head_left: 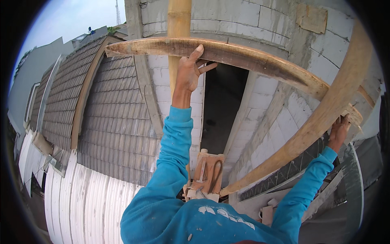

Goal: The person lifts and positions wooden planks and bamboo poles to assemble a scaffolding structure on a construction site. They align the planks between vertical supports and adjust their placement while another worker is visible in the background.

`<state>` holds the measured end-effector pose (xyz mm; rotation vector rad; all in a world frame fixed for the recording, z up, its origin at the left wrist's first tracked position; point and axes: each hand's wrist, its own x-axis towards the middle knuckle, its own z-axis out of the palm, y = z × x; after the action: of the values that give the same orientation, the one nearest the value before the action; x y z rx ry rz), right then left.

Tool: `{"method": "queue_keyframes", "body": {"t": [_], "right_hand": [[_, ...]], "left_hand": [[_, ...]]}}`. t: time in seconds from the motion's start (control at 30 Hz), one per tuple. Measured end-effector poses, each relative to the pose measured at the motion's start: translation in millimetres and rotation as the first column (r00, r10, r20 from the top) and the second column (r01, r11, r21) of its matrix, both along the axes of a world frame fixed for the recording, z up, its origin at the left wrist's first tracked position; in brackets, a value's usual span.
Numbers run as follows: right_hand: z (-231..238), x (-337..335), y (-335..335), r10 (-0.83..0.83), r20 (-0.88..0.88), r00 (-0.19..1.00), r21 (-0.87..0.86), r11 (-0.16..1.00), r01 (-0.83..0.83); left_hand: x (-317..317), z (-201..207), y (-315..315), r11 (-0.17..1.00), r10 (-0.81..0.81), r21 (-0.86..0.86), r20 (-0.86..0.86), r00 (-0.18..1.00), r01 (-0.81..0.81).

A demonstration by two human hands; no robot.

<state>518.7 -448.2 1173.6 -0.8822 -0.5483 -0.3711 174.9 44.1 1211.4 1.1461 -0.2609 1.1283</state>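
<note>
Fingers point(198, 53) of left hand point(190, 72) hooked over upper edge of weathered wooden plank point(243, 57), thumb splayed below, holding it overhead; plank running crosswise from above tiled roof at left toward block wall at right, stained dark along its underside; fingers point(344, 120) of right hand point(338, 132) pressed up against plank's far right end, just where slanted timber brace point(325, 114) crosses it; cannot tell whether closed round wood or only propping it; both arms raised, in teal long sleeves point(176, 150); behind left hand, upright bamboo pole point(179, 20) rising past plank; beyond, grey block wall point(243, 16) with dark narrow opening point(221, 105) between the hands; below chest, small wooden frame with looped metal wire point(209, 175) standing near base of opening; welded rebar cage point(284, 173) lying slanted under brace; at left, grey tiled roof point(109, 114) sloping down to white corrugated sheeting point(85, 203); pale sky point(73, 18) above roofline.
</note>
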Motion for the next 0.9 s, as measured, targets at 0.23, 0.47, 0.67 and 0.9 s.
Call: {"method": "queue_keyframes", "body": {"t": [0.23,0.47,0.67,0.9], "right_hand": [[12.2,0.3,36.1,-0.01,-0.024,1.0,0.014,1.0,0.01],[16.3,45.8,22.6,0.136,-0.025,0.99,-0.013,0.991,-0.136],[5.6,86.7,3.7,0.088,0.048,0.995,-0.007,0.996,-0.088],[34.9,-29.4,69.6,0.052,-0.034,0.998,0.027,0.998,-0.051]], "left_hand": [[1.0,10.8,14.1,0.998,0.021,0.068,-0.062,0.998,-0.016],[12.3,11.8,3.2,1.0,-0.017,-0.009,0.017,1.0,0.017],[8.2,13.6,1.1,0.997,-0.076,0.014,0.031,0.997,0.076],[0.6,3.3,27.0,0.997,-0.069,0.037,0.04,0.997,0.068]]}}
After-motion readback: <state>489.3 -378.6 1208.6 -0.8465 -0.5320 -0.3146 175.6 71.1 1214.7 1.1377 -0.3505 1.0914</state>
